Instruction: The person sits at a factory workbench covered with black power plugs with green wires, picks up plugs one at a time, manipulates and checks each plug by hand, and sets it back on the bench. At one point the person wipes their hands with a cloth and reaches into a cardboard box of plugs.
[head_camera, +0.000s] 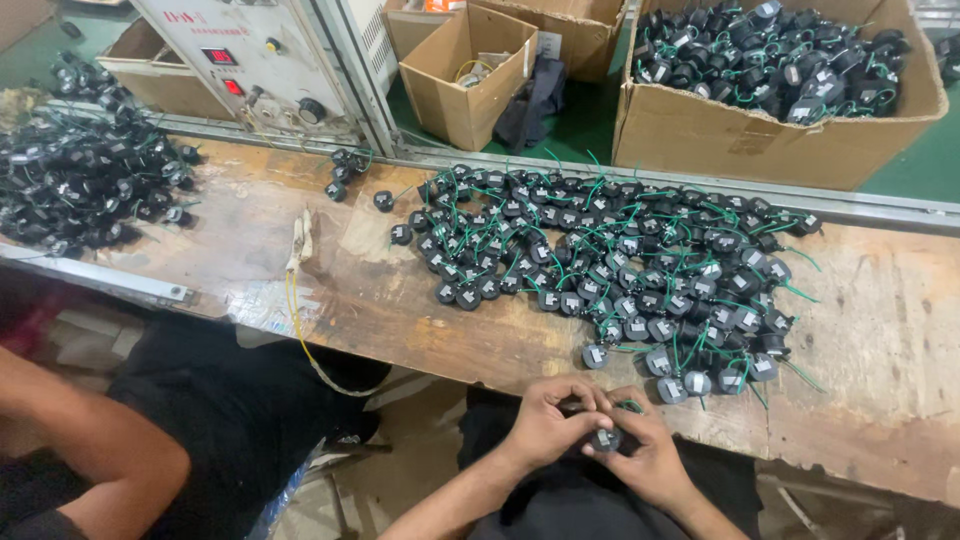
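Nearest the camera: both hands meet just below the near edge of the bench (420, 340), over the lap. Left hand (545, 425) is curled, fingers pressed onto a small black round part (604, 438); right hand (650, 455) cups the same part from the right and below, thumb on it. Part sits between the two hands, touching both; its flat grey face points up toward the camera. Long axis cannot be told, mostly hidden by fingers. A green wire (630, 405) shows just above it.

Just beyond the hands, far and right: a wide pile (600, 260) of like parts with green leads, its closest pieces near the right hand, which is the nearer to it. Far left: a second pile (80, 180). Far right: a carton (780, 130) full of parts. Another person's arm (90, 440) lies near left.
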